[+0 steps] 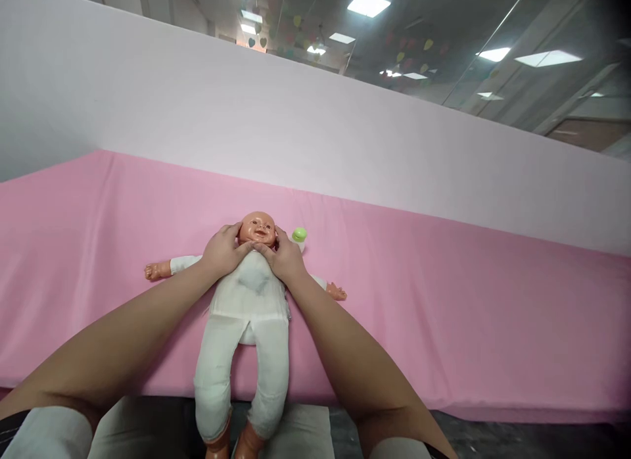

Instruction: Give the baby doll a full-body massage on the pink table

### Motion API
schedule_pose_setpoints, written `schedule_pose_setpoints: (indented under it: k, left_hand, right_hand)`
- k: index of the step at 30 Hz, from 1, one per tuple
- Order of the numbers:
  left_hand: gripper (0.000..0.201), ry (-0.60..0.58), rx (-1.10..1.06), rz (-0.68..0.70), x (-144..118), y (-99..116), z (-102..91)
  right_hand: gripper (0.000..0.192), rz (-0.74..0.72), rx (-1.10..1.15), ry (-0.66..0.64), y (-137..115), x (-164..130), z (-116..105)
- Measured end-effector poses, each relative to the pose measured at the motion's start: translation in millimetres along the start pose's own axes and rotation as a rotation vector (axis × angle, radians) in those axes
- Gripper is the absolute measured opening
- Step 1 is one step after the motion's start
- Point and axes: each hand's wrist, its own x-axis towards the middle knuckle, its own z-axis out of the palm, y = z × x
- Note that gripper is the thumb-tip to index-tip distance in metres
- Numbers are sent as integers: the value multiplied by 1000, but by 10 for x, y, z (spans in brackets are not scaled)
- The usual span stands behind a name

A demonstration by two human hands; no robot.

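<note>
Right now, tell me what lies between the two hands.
In the head view, the doll's head lies between the left hand and the right hand, both touching its sides at the neck.

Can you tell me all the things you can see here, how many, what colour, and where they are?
baby doll: one, white clothes, brown shoes, lying on its back in the middle of the pink cloth, legs hanging over the near edge
bottle with a green cap: one, beside the doll's head, on its right in the picture
pink cloth: one, spread over the surface
white backdrop: one, standing behind the pink cloth
ceiling lights: several, white, at the top
left hand: one, touching the doll's neck and cheek
right hand: one, touching the other side of the doll's neck
</note>
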Motion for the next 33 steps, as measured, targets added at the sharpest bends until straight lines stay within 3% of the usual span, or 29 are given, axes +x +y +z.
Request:
schedule_pose_setpoints:
  k: [4, 12, 21, 28, 33]
  left_hand:
    - [52, -29, 90, 23, 29, 2, -54]
    - [46, -24, 49, 10, 67, -113, -28]
    - [53, -12, -2, -37, 36, 29, -59]
    - [51, 1, 23, -8, 41, 0, -52]
    - [48, 10, 32, 20, 40, -56, -40]
  right_hand:
    - [76, -1, -107, -19, 49, 33, -44]
    - [55, -40, -113, -4, 64, 28, -80]
    - [83, -9, -54, 2, -71, -18, -29]
    - [77, -19, -126, -11, -6, 10, -21]
    - [61, -81, -80, 13, 86, 21, -12]
